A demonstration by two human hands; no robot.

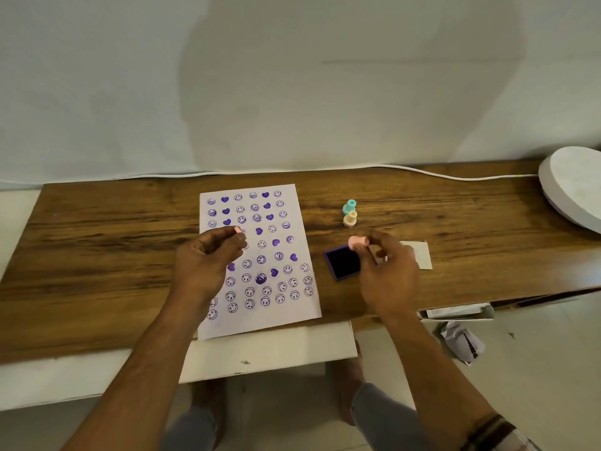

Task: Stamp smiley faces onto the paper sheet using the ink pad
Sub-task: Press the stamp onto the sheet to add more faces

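We see the paper sheet (260, 258) mid-frame nearly full; bottom margin remains. Our left hand (208, 258) pinches a pink cap (237, 229), our right hand (387, 271) grips the pink stamp (357, 243) over the ink pad (343, 262).

Counts: one paper sheet (260, 323) on one wooden table (97, 255). Four small stamps total: one teal stamp (350, 206) and one beige stamp (350, 219) stood on the table, one pink stamp (357, 242) was in the right hand (387, 275), one pink piece (237, 230) was in the left hand (205, 262). One purple ink pad (341, 263). One white card (419, 255). One white round slab (575, 187). One white cable (422, 172). Two hands. Stamped marks on the sheet: dozens, partly covered, no exact count.
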